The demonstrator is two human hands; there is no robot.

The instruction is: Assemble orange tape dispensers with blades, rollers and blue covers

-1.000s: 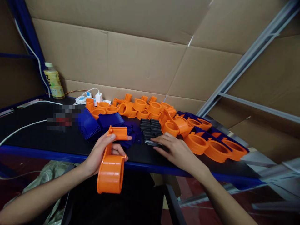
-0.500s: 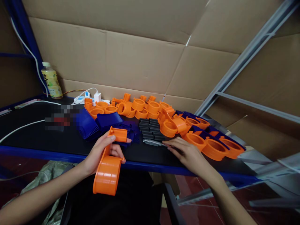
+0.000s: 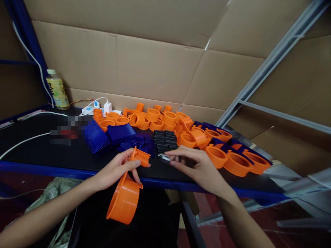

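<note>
At 7 o'clock L hand (image 3: pixel 117 172) clamps orange holder (image 3: pixel 126 203), best held steady; R hand (image 3: pixel 198 167) at 5 pinches silvery pc (image 3: pixel 166 157), ideally w/ light, even grip.

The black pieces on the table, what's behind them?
Behind the black pieces are orange rings, crowded together, and beyond those a cardboard wall. The front rings hide parts of the back ones and the foot of the wall, so I can't see everything there.
</note>
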